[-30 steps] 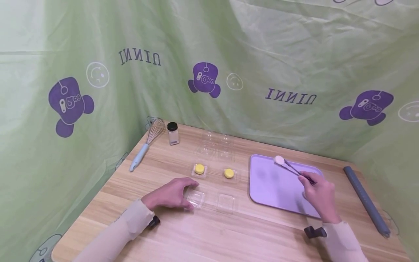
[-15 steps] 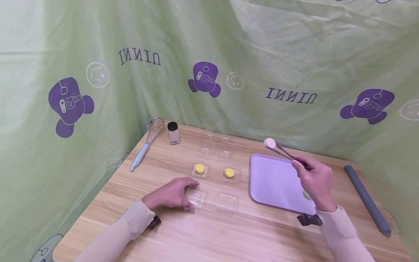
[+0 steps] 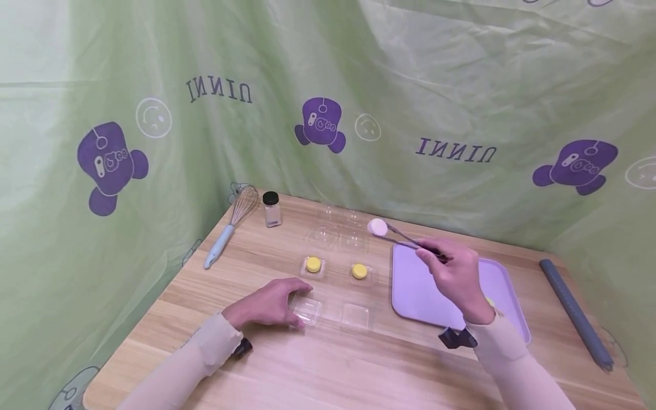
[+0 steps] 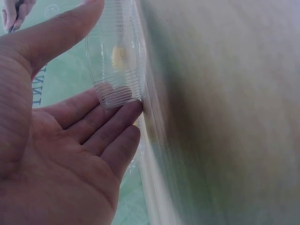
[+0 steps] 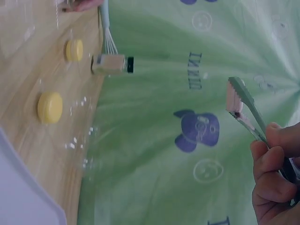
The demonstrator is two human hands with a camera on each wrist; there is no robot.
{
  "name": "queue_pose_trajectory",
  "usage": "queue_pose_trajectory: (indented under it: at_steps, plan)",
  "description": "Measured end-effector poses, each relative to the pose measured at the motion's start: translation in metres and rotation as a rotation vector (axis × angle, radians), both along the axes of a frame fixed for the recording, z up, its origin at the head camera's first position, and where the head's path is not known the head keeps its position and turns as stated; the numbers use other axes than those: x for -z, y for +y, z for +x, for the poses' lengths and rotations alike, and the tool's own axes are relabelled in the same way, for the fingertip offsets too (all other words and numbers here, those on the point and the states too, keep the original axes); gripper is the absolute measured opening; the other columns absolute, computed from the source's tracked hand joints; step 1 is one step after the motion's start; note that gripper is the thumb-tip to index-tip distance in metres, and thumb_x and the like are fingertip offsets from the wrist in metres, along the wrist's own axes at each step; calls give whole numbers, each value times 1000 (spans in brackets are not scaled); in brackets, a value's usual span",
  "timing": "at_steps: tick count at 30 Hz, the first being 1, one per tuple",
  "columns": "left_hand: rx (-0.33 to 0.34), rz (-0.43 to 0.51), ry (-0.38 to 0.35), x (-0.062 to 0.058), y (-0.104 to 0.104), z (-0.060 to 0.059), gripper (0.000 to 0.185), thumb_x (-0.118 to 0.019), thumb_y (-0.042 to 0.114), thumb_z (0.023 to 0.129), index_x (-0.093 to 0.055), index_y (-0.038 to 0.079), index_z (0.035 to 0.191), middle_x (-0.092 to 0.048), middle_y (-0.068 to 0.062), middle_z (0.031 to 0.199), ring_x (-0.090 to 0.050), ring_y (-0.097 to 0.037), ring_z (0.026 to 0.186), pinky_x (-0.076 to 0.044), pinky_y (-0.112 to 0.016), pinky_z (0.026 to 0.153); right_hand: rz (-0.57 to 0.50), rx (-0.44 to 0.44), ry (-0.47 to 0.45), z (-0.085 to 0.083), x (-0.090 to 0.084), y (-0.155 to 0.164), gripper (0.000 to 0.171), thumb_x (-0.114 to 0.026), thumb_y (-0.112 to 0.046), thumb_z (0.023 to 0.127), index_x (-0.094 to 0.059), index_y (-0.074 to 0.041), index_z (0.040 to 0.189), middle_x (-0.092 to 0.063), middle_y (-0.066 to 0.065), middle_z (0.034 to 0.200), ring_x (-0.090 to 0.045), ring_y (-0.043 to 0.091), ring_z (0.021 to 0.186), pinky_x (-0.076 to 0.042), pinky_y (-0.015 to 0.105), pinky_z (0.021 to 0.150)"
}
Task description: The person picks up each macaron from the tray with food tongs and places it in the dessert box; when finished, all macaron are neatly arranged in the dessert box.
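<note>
My right hand [image 3: 445, 269] grips slim tongs [image 3: 407, 238] that pinch a round pale pink piece [image 3: 378, 227]. The piece hangs in the air past the left edge of the purple tray [image 3: 415, 287], above the clear containers at the back. In the right wrist view the tongs [image 5: 243, 105] clamp the pink piece [image 5: 232, 100] in front of the green cloth. My left hand [image 3: 271, 307] rests on the table with a small clear box [image 3: 308, 311] pinched between thumb and fingers [image 4: 117, 122]. Close up, the box [image 4: 117, 61] looks ribbed and transparent.
Two yellow rounds [image 3: 313, 264] [image 3: 359, 271] sit in clear boxes, with another clear box [image 3: 355, 316] in front. A yellowish piece [image 3: 490, 300] lies on the tray behind my wrist. A whisk [image 3: 230, 228], a jar [image 3: 271, 209] and a grey roll [image 3: 576, 313] lie near the table edges.
My right hand lifted the tongs with the pink piece off the tray's far side and carried them left, past the tray's edge. The left hand stayed on the clear box.
</note>
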State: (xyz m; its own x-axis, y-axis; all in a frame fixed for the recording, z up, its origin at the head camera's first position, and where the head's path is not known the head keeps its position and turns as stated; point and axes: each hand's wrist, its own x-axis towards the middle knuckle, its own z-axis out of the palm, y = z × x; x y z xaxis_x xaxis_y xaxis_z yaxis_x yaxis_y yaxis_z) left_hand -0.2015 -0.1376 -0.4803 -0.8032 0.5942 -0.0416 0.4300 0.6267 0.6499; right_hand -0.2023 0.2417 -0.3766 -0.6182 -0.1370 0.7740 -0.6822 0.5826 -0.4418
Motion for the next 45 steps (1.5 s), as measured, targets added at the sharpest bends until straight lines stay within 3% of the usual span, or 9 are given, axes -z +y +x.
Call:
queue_pose_trajectory:
  at_steps: [6, 10, 17, 22, 31, 45]
  plan:
    - [1, 3, -14, 0, 0, 0, 80, -93, 35, 69, -60, 7, 136, -66, -5, 137, -59, -24, 132, -46, -45, 116, 27, -112, -14, 2, 4, -20, 26, -81, 11, 74, -79, -1, 97, -76, 10, 80, -59, -12, 72, -49, 3, 63]
    - [4, 2, -6, 0, 0, 0, 79, -93, 36, 69, -61, 7, 136, -66, -5, 136, -59, -24, 131, -47, -45, 116, 62, -155, -18, 3, 9, -29, 25, -80, 10, 75, -79, -2, 97, -78, 12, 86, -66, -6, 82, -53, 4, 74]
    - [15, -4, 26, 0, 0, 0, 79, -92, 36, 69, -61, 6, 135, -67, -6, 135, -60, -25, 131, -47, -45, 116, 126, -269, -48, 6, 18, -45, 23, -79, 7, 78, -79, -4, 98, -71, 2, 75, -52, 2, 61, -44, 10, 55]
    - [12, -8, 38, 0, 0, 0, 79, -93, 37, 69, -62, 7, 134, -68, -6, 134, -60, -24, 130, -48, -44, 115, 180, -354, -76, 8, 30, -58, 21, -79, 4, 80, -78, -5, 100, -74, 0, 79, -53, 0, 62, -45, 10, 55]
    - [-6, 20, 27, 1, 1, 0, 73, -94, 32, 65, -65, 12, 129, -69, -1, 126, -63, -19, 120, -51, -44, 109, 291, -371, -76, 12, 54, -76, 17, -82, -4, 79, -79, -6, 96, -77, 2, 83, -65, 4, 70, -57, 17, 66]
    - [3, -8, 33, 0, 0, 0, 82, -94, 37, 66, -62, 8, 135, -68, -3, 133, -62, -20, 126, -50, -44, 112, 428, -351, -196, 17, 78, -98, 12, -82, -9, 81, -79, -8, 92, -77, -4, 79, -61, 0, 68, -52, 12, 62]
